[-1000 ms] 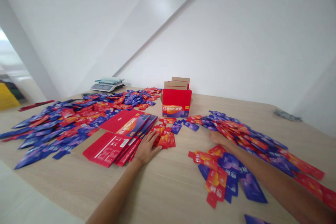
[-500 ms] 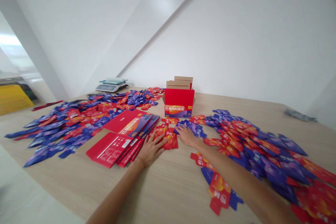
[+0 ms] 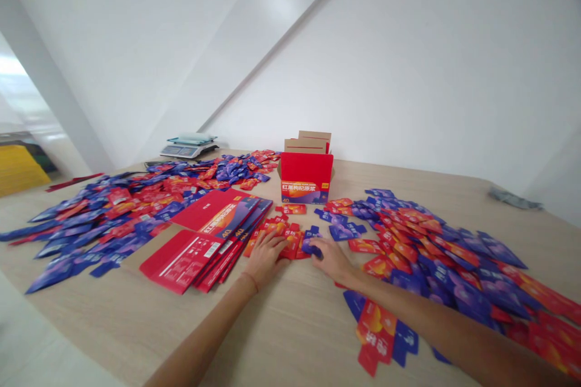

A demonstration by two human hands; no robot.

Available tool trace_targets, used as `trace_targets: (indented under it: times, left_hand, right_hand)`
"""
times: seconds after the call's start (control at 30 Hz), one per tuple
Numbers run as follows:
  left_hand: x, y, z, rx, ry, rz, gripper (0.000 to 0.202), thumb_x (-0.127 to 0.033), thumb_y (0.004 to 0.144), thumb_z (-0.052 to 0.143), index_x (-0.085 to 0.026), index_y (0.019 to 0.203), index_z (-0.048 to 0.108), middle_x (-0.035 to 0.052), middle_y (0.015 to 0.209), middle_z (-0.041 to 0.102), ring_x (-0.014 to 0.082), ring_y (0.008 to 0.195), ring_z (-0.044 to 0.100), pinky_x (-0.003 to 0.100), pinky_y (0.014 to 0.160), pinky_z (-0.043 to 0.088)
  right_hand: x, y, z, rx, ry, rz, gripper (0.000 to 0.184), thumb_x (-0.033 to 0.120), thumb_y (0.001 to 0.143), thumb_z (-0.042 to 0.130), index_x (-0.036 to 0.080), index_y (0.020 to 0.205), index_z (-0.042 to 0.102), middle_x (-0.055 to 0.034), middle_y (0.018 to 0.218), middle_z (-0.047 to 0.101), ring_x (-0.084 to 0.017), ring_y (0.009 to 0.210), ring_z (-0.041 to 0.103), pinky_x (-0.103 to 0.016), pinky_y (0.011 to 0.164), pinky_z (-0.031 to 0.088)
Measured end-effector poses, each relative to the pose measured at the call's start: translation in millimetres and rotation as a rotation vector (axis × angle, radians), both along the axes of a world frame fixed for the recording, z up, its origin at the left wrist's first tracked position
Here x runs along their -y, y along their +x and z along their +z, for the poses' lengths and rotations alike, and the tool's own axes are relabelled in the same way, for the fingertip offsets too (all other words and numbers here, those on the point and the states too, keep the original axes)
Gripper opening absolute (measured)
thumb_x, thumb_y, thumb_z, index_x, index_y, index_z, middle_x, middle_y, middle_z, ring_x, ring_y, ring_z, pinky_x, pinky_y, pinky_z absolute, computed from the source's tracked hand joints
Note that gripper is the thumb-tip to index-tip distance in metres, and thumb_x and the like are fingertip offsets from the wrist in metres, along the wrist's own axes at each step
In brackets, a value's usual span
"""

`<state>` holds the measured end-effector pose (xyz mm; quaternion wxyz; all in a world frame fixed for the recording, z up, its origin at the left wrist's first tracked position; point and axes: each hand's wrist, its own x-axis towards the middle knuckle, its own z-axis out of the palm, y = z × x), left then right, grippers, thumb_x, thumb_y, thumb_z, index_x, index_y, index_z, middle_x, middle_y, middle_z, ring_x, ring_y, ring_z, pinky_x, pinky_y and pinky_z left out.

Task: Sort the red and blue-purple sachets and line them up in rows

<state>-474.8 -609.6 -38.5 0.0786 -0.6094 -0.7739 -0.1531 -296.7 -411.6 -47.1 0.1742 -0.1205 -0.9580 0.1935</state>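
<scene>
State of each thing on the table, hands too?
Left hand: palm down, fingers spread over red sachets
Right hand: fingers curled at blue sachet, grip unclear
Red sachets: overlapping
Upright red carton: flaps raised
Flat red cartons: stacked
Left sachet heap: loose
Right sachet heap: loose
Digital scale: loaded, reading illegible
Gray cloth-like item: crumpled

A scale [image 3: 180,151] stands near the white wall [image 3: 408,72]; a grey crumpled piece [image 3: 515,198] lies right, a yellow object [image 3: 20,170] left.
</scene>
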Motion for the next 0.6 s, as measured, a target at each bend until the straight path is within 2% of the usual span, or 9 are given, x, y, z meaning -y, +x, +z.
trace_targets:
  times: [0.07,0.17,0.23,0.3,0.43,0.53,0.6]
  left_hand:
    - [-1,5,1.4,-0.011,0.004,-0.012,0.049,-0.036,0.094,0.068,-0.03,0.142,0.06,0.0066,0.148,0.059,0.0341,0.145,0.042,0.056,0.125,0.025]
    - [-5,11,3.7,-0.064,0.005,-0.075,0.055,-0.044,0.096,0.065,-0.031,0.148,0.054,0.0067,0.159,0.046,0.0357,0.151,0.032,0.058,0.126,0.02]
    - [-11,13,4.0,-0.105,-0.026,-0.123,0.052,-0.046,0.098,0.062,-0.033,0.147,0.055,0.006,0.159,0.047,0.0351,0.152,0.029,0.059,0.127,0.017]
    - [-20,14,3.2,-0.131,-0.068,-0.137,0.045,-0.045,0.099,0.062,-0.035,0.142,0.059,0.0053,0.154,0.051,0.0338,0.15,0.033,0.059,0.126,0.018]
    - [-34,15,0.2,-0.144,-0.09,-0.108,0.038,-0.045,0.096,0.067,-0.033,0.132,0.065,0.0098,0.148,0.055,0.0361,0.144,0.042,0.061,0.122,0.027]
    - [-41,17,-4.3,-0.133,-0.078,-0.079,0.039,-0.046,0.095,0.068,-0.026,0.129,0.067,0.014,0.149,0.053,0.0396,0.146,0.039,0.063,0.12,0.028]
    - [-43,18,-8.6,-0.126,-0.071,-0.073,0.043,-0.045,0.097,0.064,-0.024,0.135,0.063,0.0151,0.154,0.048,0.0393,0.149,0.035,0.062,0.122,0.026]
  right_hand:
    - [0,2,-1.1,0.019,0.006,0.01,0.055,0.012,0.079,0.056,0.017,0.133,0.067,-0.0091,0.135,0.067,-0.023,0.126,0.061,-0.031,0.111,0.044]
    - [-10,6,3.7,0.133,0.084,-0.004,0.06,0.008,0.08,0.052,0.019,0.138,0.064,-0.0105,0.139,0.063,-0.023,0.129,0.059,-0.032,0.11,0.044]
    - [-21,11,10.1,0.243,0.165,0.004,0.058,0.008,0.083,0.049,0.021,0.138,0.066,-0.01,0.141,0.062,-0.023,0.127,0.06,-0.031,0.108,0.045]
    - [-34,18,17.8,0.338,0.233,-0.016,0.055,0.007,0.086,0.047,0.023,0.134,0.068,-0.0094,0.14,0.063,-0.022,0.123,0.063,-0.03,0.104,0.047]
    - [-66,43,33.1,0.443,0.292,-0.158,0.05,0.003,0.085,0.048,0.019,0.126,0.072,-0.0144,0.124,0.071,-0.027,0.114,0.068,-0.036,0.097,0.052]
    - [-86,54,43.2,0.5,0.313,-0.271,0.039,0.007,0.083,0.055,0.014,0.115,0.076,-0.021,0.11,0.075,-0.033,0.108,0.071,-0.043,0.093,0.054]
    - [-92,47,47.9,0.502,0.32,-0.316,0.034,0.011,0.086,0.056,0.011,0.114,0.076,-0.0254,0.107,0.074,-0.036,0.108,0.071,-0.047,0.094,0.054]
